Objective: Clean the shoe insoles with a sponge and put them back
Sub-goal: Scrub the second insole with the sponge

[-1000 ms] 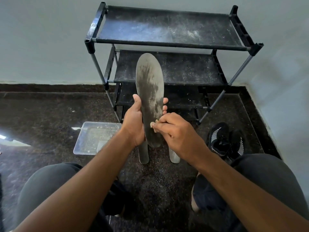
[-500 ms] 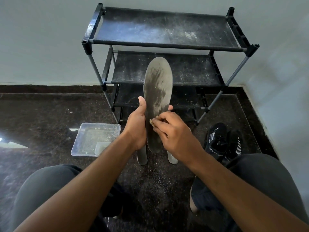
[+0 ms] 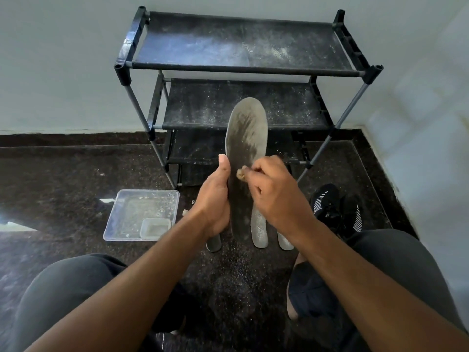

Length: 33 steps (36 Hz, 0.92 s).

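Observation:
A grey, dust-streaked insole [image 3: 245, 133] stands upright in front of me, toe up. My left hand [image 3: 215, 199] grips its lower left edge, thumb along the side. My right hand [image 3: 274, 194] pinches a small tan sponge [image 3: 241, 173] and presses it against the insole's middle. Below the hands, the heels of three more grey insoles [image 3: 259, 231] lie on the dark floor. A pair of black shoes with white stripes [image 3: 335, 207] sits on the floor to the right, by my right knee.
A black three-tier shoe rack [image 3: 238, 69], dusty on its shelves, stands against the wall ahead. A clear plastic tray [image 3: 119, 219] with a small clear tub [image 3: 154, 227] inside lies on the floor to the left. My knees frame the bottom of the view.
The insole and both hands have shifted slightly right in the view. My right hand with the sponge has moved a little up the insole's face.

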{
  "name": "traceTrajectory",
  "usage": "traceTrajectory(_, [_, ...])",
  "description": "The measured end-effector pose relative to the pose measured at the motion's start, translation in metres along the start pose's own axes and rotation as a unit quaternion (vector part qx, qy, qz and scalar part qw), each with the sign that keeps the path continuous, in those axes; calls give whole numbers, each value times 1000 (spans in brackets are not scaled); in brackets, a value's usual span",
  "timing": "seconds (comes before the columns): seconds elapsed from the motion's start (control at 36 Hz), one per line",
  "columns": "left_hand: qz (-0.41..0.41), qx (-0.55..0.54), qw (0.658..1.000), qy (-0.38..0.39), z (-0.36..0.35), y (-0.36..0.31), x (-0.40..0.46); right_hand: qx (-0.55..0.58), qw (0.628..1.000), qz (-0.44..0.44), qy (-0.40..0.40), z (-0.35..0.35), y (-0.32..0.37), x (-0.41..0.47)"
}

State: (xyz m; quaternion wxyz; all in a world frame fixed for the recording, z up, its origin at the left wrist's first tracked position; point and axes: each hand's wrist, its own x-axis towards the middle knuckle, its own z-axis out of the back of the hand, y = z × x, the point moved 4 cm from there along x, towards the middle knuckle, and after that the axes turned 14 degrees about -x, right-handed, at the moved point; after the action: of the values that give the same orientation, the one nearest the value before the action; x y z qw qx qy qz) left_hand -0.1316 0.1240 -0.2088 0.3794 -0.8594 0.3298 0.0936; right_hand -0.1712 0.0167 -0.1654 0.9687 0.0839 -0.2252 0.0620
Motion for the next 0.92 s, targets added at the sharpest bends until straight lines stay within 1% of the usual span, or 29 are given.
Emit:
traceTrajectory(0.08, [-14,0,1000,-24,8,-11,4,34,997,31,54,-13,10,-9])
traceTrajectory(0.14, [-5,-3,1000,-27,11,-11,5,35,997,37,56,-14,12,-10])
traceTrajectory(0.25, [26,1,1000,-13,4,5,0,8,1000,-21,-23,0,-3,2])
traceTrajectory(0.31, [29,5,1000,0,0,10,-1,2,998,-39,-44,4,-9,5])
traceTrajectory(0.36, [16,9,1000,-6,2,6,1,19,999,-32,-29,1,-6,4])
traceTrajectory(0.44, [-2,13,1000,-18,7,-4,5,77,997,-2,14,-10,5,-4])
traceTrajectory(0.5, [-2,14,1000,-20,9,-6,5,81,996,12,32,-12,5,-5])
traceTrajectory(0.56, [15,4,1000,-14,7,-1,3,65,998,-7,16,-8,-2,-1])
traceTrajectory(0.61, [25,-2,1000,4,2,4,1,37,998,-42,-28,0,-14,6])
traceTrajectory(0.67, [19,6,1000,15,-1,5,1,10,995,-66,-68,5,-21,9])
traceTrajectory(0.69, [11,12,1000,19,-2,4,1,5,995,-69,-75,6,-22,9])
traceTrajectory(0.75, [-4,16,1000,12,0,-3,3,21,997,-53,-57,1,-15,4])
traceTrajectory(0.83, [-9,13,1000,-11,9,-11,7,60,998,-9,2,-12,1,-6])
traceTrajectory(0.89, [-2,15,1000,-12,12,-11,8,59,998,-4,13,-15,2,-7])
traceTrajectory(0.92, [0,16,1000,-11,11,-9,7,50,999,-13,4,-13,-2,-4])
